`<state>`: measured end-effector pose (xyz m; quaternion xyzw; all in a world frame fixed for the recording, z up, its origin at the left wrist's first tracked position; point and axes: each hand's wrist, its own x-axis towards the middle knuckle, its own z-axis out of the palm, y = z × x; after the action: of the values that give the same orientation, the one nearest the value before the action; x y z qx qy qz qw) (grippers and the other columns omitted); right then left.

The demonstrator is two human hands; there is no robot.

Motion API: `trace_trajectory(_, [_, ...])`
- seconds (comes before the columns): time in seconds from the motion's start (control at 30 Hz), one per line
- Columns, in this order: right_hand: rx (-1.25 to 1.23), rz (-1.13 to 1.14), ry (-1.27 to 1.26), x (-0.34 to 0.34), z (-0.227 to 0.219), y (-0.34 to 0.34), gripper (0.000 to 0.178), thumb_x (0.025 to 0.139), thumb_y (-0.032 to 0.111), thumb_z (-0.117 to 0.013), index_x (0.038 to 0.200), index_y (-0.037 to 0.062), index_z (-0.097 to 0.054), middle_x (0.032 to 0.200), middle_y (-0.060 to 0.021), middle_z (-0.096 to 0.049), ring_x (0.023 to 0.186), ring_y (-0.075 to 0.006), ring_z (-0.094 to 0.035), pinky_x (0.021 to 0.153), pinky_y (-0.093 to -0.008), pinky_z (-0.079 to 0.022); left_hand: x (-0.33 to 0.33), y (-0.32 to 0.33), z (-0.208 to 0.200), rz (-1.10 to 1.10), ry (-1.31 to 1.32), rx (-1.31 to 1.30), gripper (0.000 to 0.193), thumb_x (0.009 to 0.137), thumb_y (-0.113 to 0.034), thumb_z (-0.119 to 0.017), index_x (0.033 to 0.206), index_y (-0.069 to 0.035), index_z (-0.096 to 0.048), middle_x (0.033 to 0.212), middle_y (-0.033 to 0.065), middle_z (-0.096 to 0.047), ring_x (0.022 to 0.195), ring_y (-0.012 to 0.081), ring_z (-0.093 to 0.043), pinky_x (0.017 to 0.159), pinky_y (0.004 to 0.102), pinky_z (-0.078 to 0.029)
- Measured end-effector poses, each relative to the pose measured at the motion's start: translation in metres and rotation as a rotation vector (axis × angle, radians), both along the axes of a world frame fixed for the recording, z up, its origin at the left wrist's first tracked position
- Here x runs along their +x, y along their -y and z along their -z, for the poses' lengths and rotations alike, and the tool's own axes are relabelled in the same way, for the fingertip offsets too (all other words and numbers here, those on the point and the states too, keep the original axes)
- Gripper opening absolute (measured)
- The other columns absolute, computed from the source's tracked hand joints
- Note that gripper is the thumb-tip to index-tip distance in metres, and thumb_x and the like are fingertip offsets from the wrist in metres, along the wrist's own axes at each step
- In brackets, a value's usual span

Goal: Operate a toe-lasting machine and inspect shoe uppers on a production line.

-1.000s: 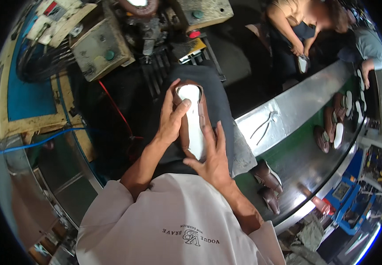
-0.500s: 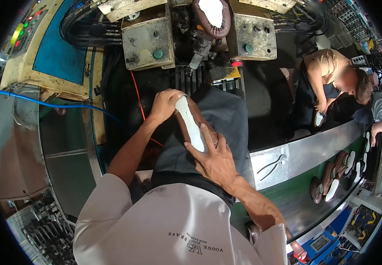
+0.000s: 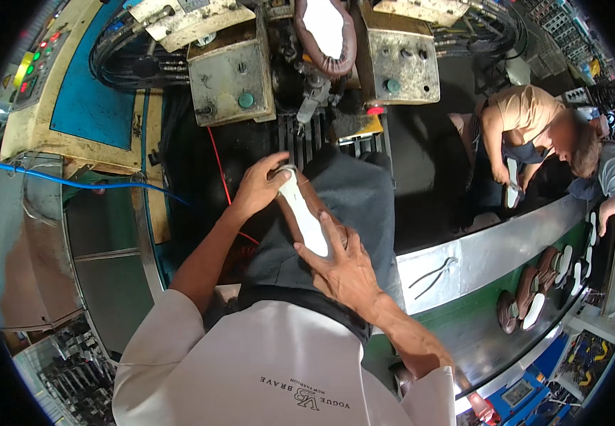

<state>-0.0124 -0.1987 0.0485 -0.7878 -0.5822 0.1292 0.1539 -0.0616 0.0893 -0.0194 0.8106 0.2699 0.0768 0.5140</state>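
A brown shoe upper (image 3: 314, 194) with a white sole board (image 3: 303, 216) facing up lies slantwise over my dark-trousered lap. At its far end is my left hand (image 3: 256, 190), thumb on the edge of the board and forefinger stretched out over the tip; its other fingers are partly hidden. My right hand (image 3: 348, 270) wraps the near end, thumb and forefinger on either side of the white board and the other fingers around the brown side. Ahead, another brown upper (image 3: 354, 44) with a white sole sits in the machine.
Two control boxes (image 3: 229, 85) (image 3: 401, 69) with green buttons flank the machine. Pincers (image 3: 432, 277) rest on the metal ledge (image 3: 464, 264) at right, beside a green conveyor (image 3: 456, 316) carrying several brown shoes (image 3: 528, 287). A co-worker (image 3: 524, 117) bends over a shoe beyond it. A blue hose (image 3: 73, 168) crosses at left.
My left forefinger has lifted and straightened at the shoe's far end. My right hand keeps its grip. The view has shifted slightly, and the co-worker's hands and shoe have moved.
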Motion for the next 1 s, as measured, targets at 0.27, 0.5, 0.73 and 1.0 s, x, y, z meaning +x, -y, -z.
trace_trajectory(0.27, [0.058, 0.006, -0.057, 0.014, 0.000, 0.013, 0.077, 0.085, 0.024, -0.084, 0.156, 0.0410, -0.061, 0.172, -0.0302, -0.026, 0.132, -0.0579, -0.048, 0.097, -0.0574, -0.064, 0.018, -0.021, -0.008, 0.292, -0.027, 0.256, 0.027, 0.105, -0.015, -0.067, 0.126, -0.001, -0.077, 0.113, 0.0218, -0.076, 0.106, 0.0398, -0.075, 0.093, 0.0448, -0.058])
trace_trajectory(0.5, [0.204, 0.462, -0.166, 0.036, -0.028, 0.041, 0.073, 0.085, 0.024, -0.089, 0.153, 0.0336, -0.066, 0.167, -0.0377, -0.032, 0.134, -0.0586, -0.051, 0.106, -0.0630, -0.054, 0.182, -0.121, -0.076, -0.217, 0.406, -0.423, 0.090, 0.106, -0.060, -0.067, 0.168, -0.002, -0.037, 0.151, 0.0130, -0.062, 0.136, 0.0244, -0.061, 0.119, 0.0453, -0.044])
trace_trajectory(0.73, [0.304, 0.395, 0.182, 0.144, -0.108, -0.044, 0.076, 0.083, 0.020, -0.088, 0.154, 0.0319, -0.065, 0.170, -0.0328, -0.029, 0.139, -0.0565, -0.047, 0.108, -0.0607, -0.054, 0.261, -0.130, -0.155, -0.088, 0.364, -0.999, 0.044, 0.100, -0.031, -0.079, 0.131, -0.003, -0.067, 0.111, 0.0121, -0.077, 0.101, 0.0260, -0.076, 0.091, 0.0451, -0.065])
trace_trajectory(1.0, [0.388, 0.327, 0.266, 0.237, -0.102, -0.228, 0.074, 0.091, 0.026, -0.082, 0.160, 0.0362, -0.057, 0.173, -0.0299, -0.027, 0.135, -0.0597, -0.048, 0.107, -0.0635, -0.053, 0.046, -0.069, -0.144, 0.097, 0.559, -1.269, 0.096, 0.095, -0.045, -0.078, 0.167, -0.002, -0.030, 0.144, 0.0289, -0.061, 0.125, 0.0493, -0.069, 0.106, 0.0622, -0.059])
